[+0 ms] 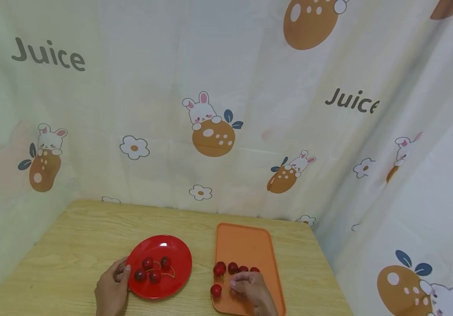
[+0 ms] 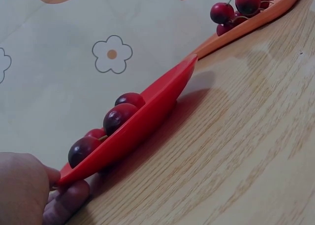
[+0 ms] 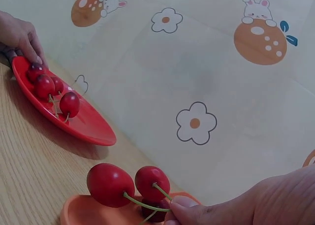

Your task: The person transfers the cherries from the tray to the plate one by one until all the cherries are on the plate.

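Note:
My left hand (image 1: 112, 285) grips the left rim of a red plate (image 1: 179, 254), thumb on top and fingers beneath. Several dark red cherries (image 1: 155, 276) with green stems lie on that plate. Over the orange tray (image 1: 244, 239), my right hand (image 1: 251, 289) pinches green cherry stems between thumb and fingers. In the right wrist view, two cherries (image 3: 110, 184) hang from the pinched stems, just above the tray; whether they touch it I cannot tell. More cherries (image 1: 233, 267) lie on the tray by the hand, some partly hidden behind it.
Plate and tray stand side by side on a light wooden table (image 1: 92, 237), with a narrow strip of wood between them. A pale curtain (image 1: 151, 109) printed with rabbits, fruit and flowers hangs behind the table and along its sides.

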`<action>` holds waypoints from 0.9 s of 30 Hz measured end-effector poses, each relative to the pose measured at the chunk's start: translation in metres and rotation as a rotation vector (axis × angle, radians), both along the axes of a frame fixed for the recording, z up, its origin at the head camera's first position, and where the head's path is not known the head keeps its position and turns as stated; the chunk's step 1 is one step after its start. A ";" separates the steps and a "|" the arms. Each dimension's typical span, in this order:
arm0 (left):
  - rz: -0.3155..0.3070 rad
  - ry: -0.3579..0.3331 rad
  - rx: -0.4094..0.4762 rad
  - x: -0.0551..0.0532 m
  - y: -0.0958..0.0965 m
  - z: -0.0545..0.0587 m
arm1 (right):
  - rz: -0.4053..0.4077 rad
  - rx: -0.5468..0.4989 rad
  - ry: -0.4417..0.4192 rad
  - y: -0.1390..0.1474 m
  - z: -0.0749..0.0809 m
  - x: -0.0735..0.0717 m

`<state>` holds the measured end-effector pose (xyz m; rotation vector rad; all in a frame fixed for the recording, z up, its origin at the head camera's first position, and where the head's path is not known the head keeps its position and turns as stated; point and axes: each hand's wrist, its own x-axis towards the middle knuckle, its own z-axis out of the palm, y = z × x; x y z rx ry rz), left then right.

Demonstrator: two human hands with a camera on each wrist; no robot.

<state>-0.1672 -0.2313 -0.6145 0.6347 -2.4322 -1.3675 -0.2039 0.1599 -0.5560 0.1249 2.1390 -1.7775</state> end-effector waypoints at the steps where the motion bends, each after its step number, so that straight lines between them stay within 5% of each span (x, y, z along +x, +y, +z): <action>1: -0.001 0.001 0.000 0.000 0.000 0.000 | 0.002 0.011 0.007 -0.001 0.000 0.000; 27: -0.001 -0.005 0.010 0.000 0.001 0.002 | 0.028 -0.029 0.019 -0.010 -0.001 -0.002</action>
